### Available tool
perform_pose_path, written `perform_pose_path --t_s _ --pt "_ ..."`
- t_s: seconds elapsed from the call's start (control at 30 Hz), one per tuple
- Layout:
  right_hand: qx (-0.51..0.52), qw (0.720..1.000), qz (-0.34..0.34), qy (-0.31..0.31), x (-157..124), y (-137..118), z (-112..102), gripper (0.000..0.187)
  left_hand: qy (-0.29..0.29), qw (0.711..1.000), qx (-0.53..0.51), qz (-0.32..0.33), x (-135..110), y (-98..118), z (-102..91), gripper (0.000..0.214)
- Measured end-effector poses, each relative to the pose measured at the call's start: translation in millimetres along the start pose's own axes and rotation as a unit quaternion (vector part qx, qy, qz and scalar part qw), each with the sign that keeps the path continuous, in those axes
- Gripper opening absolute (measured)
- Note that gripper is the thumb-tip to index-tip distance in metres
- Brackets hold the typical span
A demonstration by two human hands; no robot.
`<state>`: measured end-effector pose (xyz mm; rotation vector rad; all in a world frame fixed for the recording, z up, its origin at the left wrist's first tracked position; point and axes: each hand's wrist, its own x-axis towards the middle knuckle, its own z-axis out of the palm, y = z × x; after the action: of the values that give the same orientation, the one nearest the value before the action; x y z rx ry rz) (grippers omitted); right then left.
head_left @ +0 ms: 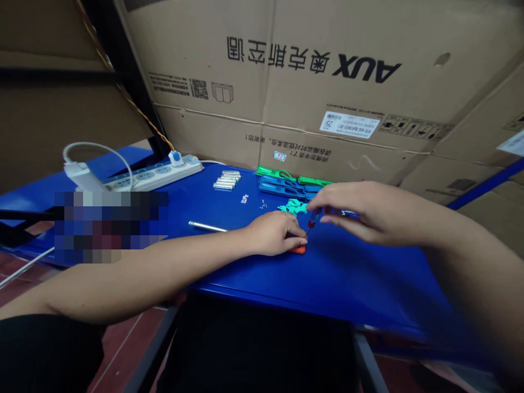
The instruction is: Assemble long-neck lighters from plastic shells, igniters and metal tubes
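Note:
My left hand [273, 233] rests on the blue table [352, 278], fingers curled over a small orange piece [299, 250]. My right hand [355, 208] hovers just to its right, fingertips pinched on a small red and blue part [313, 220] with a thin pin pointing down toward the left hand. The two hands nearly touch. A heap of small teal plastic pieces [293, 207] lies right behind them.
Blue and green plastic strips [289, 185] lie stacked behind the hands. A bundle of short metal rods [227, 179] and one long rod [207, 226] lie to the left. A white power strip [153, 173] with plugged cables sits far left. Cardboard boxes [327, 82] wall the back.

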<state>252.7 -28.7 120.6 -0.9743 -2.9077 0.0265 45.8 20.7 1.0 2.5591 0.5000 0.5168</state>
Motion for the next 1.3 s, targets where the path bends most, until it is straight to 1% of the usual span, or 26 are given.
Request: perform_pose_path --t_s 0.07,0.13,0.2,0.27,0.3,0.43,0.53,0.57,0.6,0.63,0.7,0.77,0.8,0.83,0.9,1.0,1.03,1.07,1.13,1.2,1.23,1.27,1.3 --pt "-0.003 1.000 0.007 0.011 -4 1 -1 0.028 -0.012 1.000 -0.014 0.015 0 -4 1.3 0.018" --pt "-0.049 0.998 0.043 0.009 -2 -3 -1 0.027 -0.013 0.999 -0.026 0.025 -1 -7 1.8 0.020" --pt "-0.108 0.991 0.080 -0.014 1 -8 -1 0.033 -0.013 0.999 -0.033 0.022 -2 -9 1.0 0.031" --pt "-0.154 0.981 0.113 -0.038 6 -13 -1 0.043 -0.021 0.999 -0.039 0.017 -3 -8 -0.8 0.040" --pt "-0.169 0.976 0.127 -0.045 8 -15 0 0.048 -0.028 0.999 -0.041 0.020 -4 -8 -1.6 0.039" --pt "-0.195 0.964 0.173 -0.051 16 -20 3 0.063 -0.046 0.997 -0.043 0.047 -3 -5 -2.7 0.024" --pt "-0.224 0.947 0.219 -0.071 18 -23 4 0.070 -0.044 0.998 -0.036 0.023 -1 -4 -1.5 0.025" --pt "-0.229 0.944 0.225 -0.071 18 -23 4 0.070 -0.043 0.998 -0.033 0.013 0 -4 -1.2 0.027" --pt "-0.225 0.948 0.219 -0.061 16 -21 3 0.067 -0.042 0.999 -0.031 0.004 1 -5 -0.9 0.028" --pt "-0.207 0.958 0.196 -0.043 14 -19 3 0.060 -0.040 0.999 -0.031 -0.003 1 -5 -0.9 0.029" --pt "-0.136 0.984 0.115 -0.007 8 -13 2 0.046 -0.038 0.998 -0.040 -0.011 2 -5 -0.9 0.028" --pt "-0.066 0.997 0.047 0.004 3 -6 1 0.037 -0.039 0.998 -0.049 -0.013 2 -6 -1.0 0.028" --pt "-0.049 0.998 0.035 0.000 3 -4 2 0.034 -0.039 0.998 -0.052 -0.011 2 -6 -0.9 0.027" --pt "-0.048 0.998 0.039 -0.004 3 -3 2 0.032 -0.040 0.998 -0.053 -0.006 1 -6 -0.7 0.026" --pt "-0.090 0.993 0.081 -0.011 8 -5 4 0.034 -0.040 0.998 -0.052 0.002 1 -7 -0.1 0.026" --pt "-0.179 0.972 0.148 -0.032 17 -14 7 0.054 -0.044 0.998 -0.050 0.003 1 -7 0.7 0.024" --pt "-0.200 0.965 0.165 -0.036 18 -16 6 0.059 -0.045 0.998 -0.052 0.000 1 -8 0.7 0.024" --pt "-0.211 0.961 0.173 -0.033 19 -17 6 0.061 -0.046 0.997 -0.057 -0.003 2 -8 0.7 0.023" --pt "-0.191 0.969 0.156 -0.005 16 -15 3 0.052 -0.048 0.996 -0.068 -0.010 2 -8 0.5 0.023" --pt "-0.115 0.990 0.083 0.019 10 -10 1 0.040 -0.049 0.996 -0.073 -0.019 2 -8 0.5 0.023" --pt "-0.072 0.996 0.042 0.018 7 -7 0 0.036 -0.048 0.996 -0.072 -0.022 2 -8 0.6 0.024" --pt "-0.041 0.999 0.016 0.010 6 -5 0 0.032 -0.046 0.996 -0.070 -0.025 3 -9 0.8 0.024" --pt "-0.030 1.000 0.010 0.000 5 -4 0 0.030 -0.045 0.996 -0.069 -0.026 3 -9 1.0 0.024"
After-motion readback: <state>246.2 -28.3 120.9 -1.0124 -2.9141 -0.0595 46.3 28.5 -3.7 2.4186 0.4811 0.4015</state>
